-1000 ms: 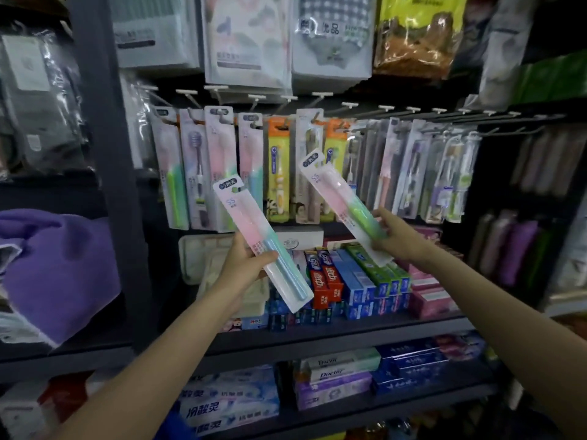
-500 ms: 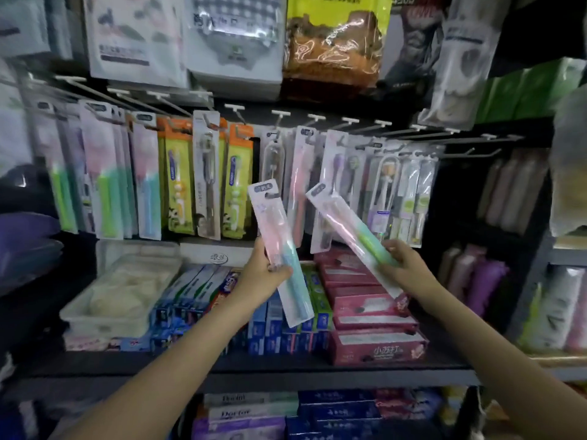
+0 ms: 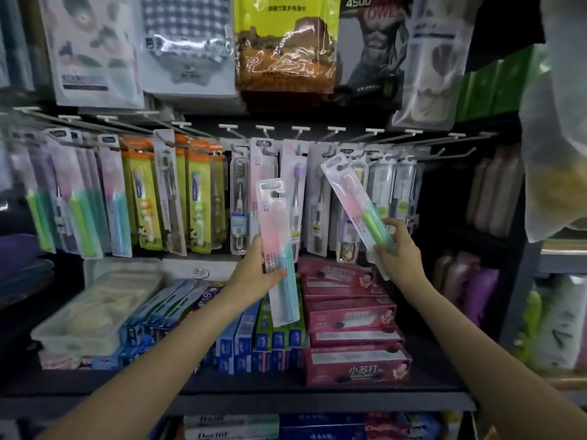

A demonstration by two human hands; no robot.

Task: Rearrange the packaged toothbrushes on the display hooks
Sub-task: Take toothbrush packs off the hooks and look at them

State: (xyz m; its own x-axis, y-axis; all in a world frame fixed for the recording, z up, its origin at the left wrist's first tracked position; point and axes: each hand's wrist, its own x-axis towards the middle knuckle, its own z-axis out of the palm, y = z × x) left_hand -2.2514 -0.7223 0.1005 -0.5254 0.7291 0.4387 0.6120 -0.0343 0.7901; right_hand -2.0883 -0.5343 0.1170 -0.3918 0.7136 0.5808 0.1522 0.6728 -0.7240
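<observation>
Both hands, left and right, each grip a toothbrush pack below the crowded hooks.

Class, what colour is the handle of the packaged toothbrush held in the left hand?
Teal-blue toothbrush handle, below pink packaging; head view.

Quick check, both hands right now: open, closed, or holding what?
Left hand: grips a pink-and-blue toothbrush pack.
Right hand: grips a pink-and-green toothbrush pack, tilted.
</observation>
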